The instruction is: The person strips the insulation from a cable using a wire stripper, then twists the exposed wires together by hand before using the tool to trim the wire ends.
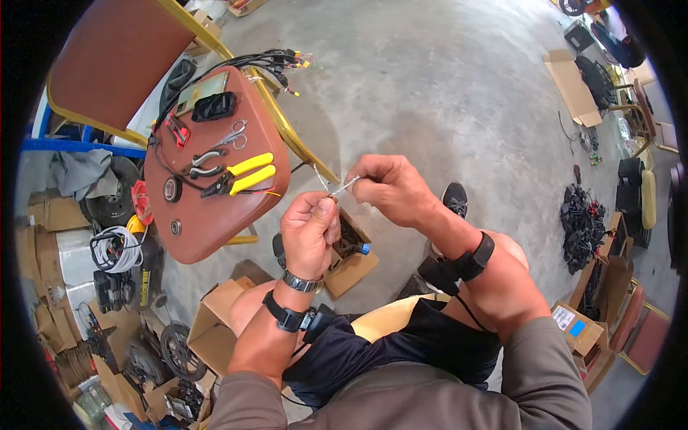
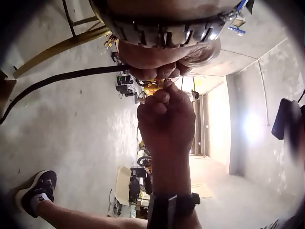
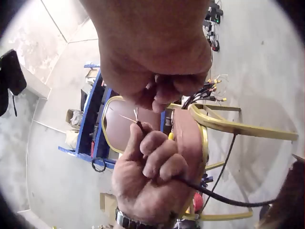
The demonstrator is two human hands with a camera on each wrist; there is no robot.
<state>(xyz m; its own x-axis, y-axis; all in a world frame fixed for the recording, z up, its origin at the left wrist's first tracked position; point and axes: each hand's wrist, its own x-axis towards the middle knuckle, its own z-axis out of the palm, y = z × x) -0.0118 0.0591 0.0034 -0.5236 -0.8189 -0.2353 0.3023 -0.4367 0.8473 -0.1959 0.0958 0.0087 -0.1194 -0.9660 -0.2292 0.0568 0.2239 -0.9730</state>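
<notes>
The left hand (image 1: pixel 310 231) grips a black cable (image 3: pixel 214 194) near its end, thumb and forefinger pinching where thin bare strands (image 1: pixel 322 179) come out. Those strands spread apart in a V in the head view. Just to the right, the right hand (image 1: pixel 390 188) pinches one strand between thumb and forefinger, the other fingers curled. In the left wrist view the cable (image 2: pixel 71 74) runs away from the left hand (image 2: pixel 167 55), with the right hand (image 2: pixel 167 114) close by. The right hand (image 3: pixel 157 62) partly hides the strand tips in its own wrist view.
On the brown chair seat (image 1: pixel 208 233) lie yellow-handled pliers (image 1: pixel 251 175), grey-black pliers (image 1: pixel 208 163), scissors (image 1: pixel 233 135), a red cutter (image 1: pixel 178 132) and black tape (image 1: pixel 173 189). Cables (image 1: pixel 269 63) hang over its far edge. An open cardboard box (image 1: pixel 352 276) stands on the floor below the hands.
</notes>
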